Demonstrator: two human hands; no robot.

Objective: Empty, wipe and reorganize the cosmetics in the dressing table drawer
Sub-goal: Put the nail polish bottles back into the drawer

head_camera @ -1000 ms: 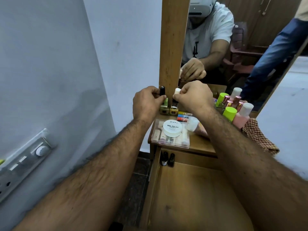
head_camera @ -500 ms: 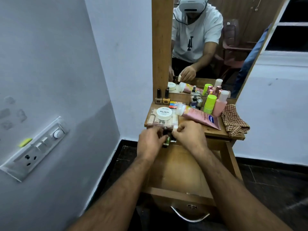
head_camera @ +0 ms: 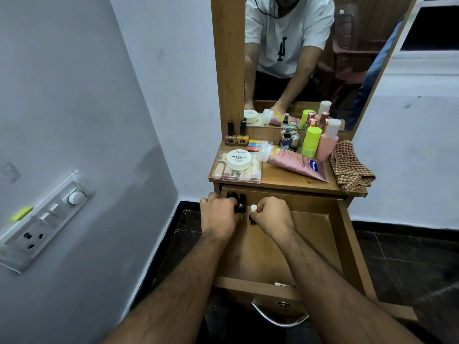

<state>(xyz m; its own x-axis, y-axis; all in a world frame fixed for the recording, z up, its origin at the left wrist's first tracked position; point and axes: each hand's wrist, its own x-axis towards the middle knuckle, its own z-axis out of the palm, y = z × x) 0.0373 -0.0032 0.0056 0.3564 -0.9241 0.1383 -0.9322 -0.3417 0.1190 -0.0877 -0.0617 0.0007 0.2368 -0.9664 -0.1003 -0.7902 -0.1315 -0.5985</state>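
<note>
**Small bottles set upright at the drawer's back-left corner**

While the drawer is pulled fully out below the counter, its wooden floor is left almost bare, which suggests that emptying and wiping are judged done and that refilling is under way. Most of the cosmetics are kept on the counter, presumably so that they stay within reach: a pink lotion tube is laid flat, a pink bottle and a lime-green bottle are stood upright near the mirror, and a clear case is topped by a white round tub marked as nail polish. A checked cloth is left crumpled at the counter's right edge, likely kept handy after wiping. Two nail polish bottles are stood against the mirror frame.

Two dark-capped bottles are already placed upright in the drawer's back-left corner, so a row seems to be started there. Just in front of them, a black-capped bottle is clasped in the grip of the left hand, and a white-capped bottle is pinched by the right hand; both are held upright and close together, apparently to be set beside the pair. Whether their bases are touching the drawer floor cannot be told.
</note>
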